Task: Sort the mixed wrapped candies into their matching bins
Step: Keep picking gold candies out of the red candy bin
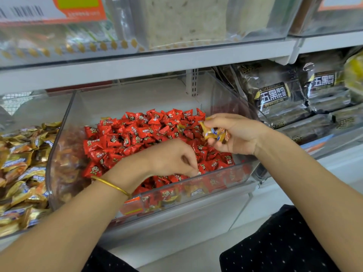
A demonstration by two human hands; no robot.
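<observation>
Closest to us is our black dotted cloth (284, 242), and our two bare arms reach out past it. Our left wrist wears a gold bangle (112, 185). Our left hand (170, 158) is down in the clear middle bin (216, 179), just behind its front wall, with its fingers curled and the tips pushed in among the red candies (135, 134). We cannot tell if this grip pinches a candy or nothing, because the tips are hidden. We think the step now is fishing out gold ones that got mixed in with the red. To do it well, we should feel for one wrapper only, pinch it by its edge, and lift it slowly so no red candy rides along. A bit farther back, to the right, our right hand (238, 132) hovers over the red pile. Its grip is curled round a small bunch of gold candies (215, 133), held between thumb and fingers. The bunch looks loose, so we should not add many more before we carry it off. It likely belongs in the left bin (33, 112), which holds gold wrappers like these and sits just beside the middle bin. One stray gold candy (181, 128) peeks out near the back of the red pile and may be a good one to take next. Farther off on the right lie dark bread packs (275, 95), and above runs a grey shelf (157, 63).
</observation>
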